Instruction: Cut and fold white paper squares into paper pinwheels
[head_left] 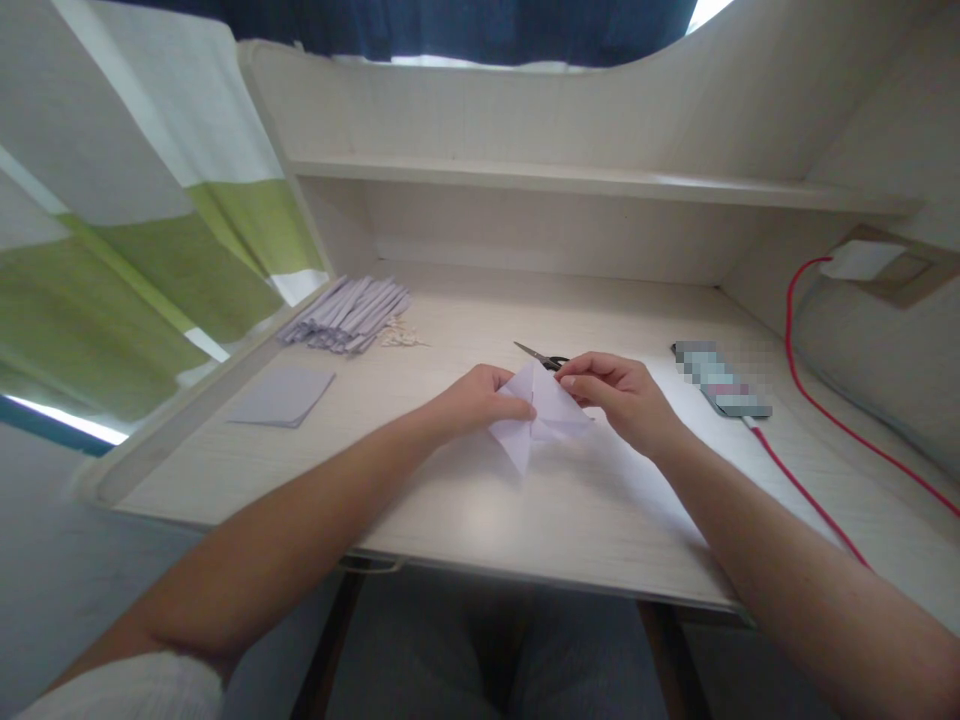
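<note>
A white sheet of paper (pixel 551 405), partly folded with pointed corners and a crease down its middle, is held up just above the desk. My left hand (pixel 484 400) is closed on its left side, the thumb lying across the front. At the paper's upper right edge, my right hand (pixel 619 390) pinches with thumb and fingertips. Just behind the paper lies a pair of scissors (pixel 536 354) with black handles, its blades pointing left; the paper and my right hand hide part of it.
Back left on the desk (pixel 450 520) lie a pile of thin rolled paper sticks (pixel 349 312), some small pale bits (pixel 403 333) and a stack of paper squares (pixel 283 395). To the right a phone (pixel 720 380) is plugged into a red cable (pixel 810 490). A shelf (pixel 525 180) spans the back.
</note>
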